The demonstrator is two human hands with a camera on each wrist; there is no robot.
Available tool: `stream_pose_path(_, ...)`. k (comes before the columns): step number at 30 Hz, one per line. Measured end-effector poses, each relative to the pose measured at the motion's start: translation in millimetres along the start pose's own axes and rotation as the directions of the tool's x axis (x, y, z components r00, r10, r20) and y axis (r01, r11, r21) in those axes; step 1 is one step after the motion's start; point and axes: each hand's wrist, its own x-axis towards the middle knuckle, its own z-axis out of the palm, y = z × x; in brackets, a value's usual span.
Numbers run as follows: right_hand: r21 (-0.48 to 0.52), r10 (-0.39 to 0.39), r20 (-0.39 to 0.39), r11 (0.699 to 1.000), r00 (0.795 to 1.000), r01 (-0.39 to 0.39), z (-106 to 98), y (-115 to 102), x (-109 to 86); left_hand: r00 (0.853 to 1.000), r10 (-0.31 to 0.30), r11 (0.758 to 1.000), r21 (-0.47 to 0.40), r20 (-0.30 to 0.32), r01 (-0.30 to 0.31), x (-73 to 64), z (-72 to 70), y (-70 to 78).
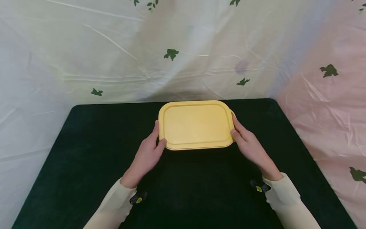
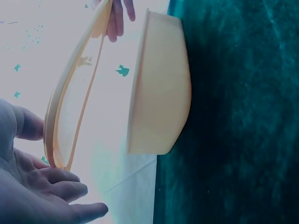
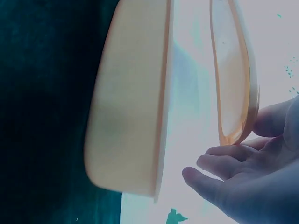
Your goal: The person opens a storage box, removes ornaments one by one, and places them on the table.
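Note:
A pale yellow lid (image 1: 197,124), a rounded rectangle with a raised border, is held level by both hands. My left hand (image 1: 146,156) pinches its left end, thumb on top and fingers below. At the opposite end my right hand (image 1: 251,146) holds it the same way. Below the lid a deep container (image 2: 161,88) of matching colour stands upright on the table, with a visible gap between its rim and the lid in both wrist views. From above, the lid hides nearly all of the container, including its inside.
The table (image 1: 85,159) has a dark green cloth-like surface with rounded far corners. A pale curtain (image 1: 120,63) with green leaf and bird shapes hangs behind it, turning pinkish on the right side. Small dark devices (image 1: 138,198) are worn at both wrists.

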Motion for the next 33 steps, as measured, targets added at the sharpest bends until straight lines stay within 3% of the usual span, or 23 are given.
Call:
stream_pose_path(9,0.003,-0.039,0.047,0.999,0.998,0.039,12.4,-14.7,-0.7,0.997,-0.070,0.998,-0.003,-0.031,0.069,-12.5,-27.3,-2.6)
stream_pose_path(22,-0.005,-0.135,0.148,0.991,0.980,0.137,32.7,-28.0,7.7,0.996,-0.071,0.997,0.038,-0.056,0.073,-29.6,-63.0,-17.0)
stream_pose_path(33,-0.002,-0.200,0.141,0.979,0.970,0.202,59.1,-42.3,17.7,0.993,-0.085,0.995,0.049,-0.083,0.090,-46.0,-85.5,-31.8)
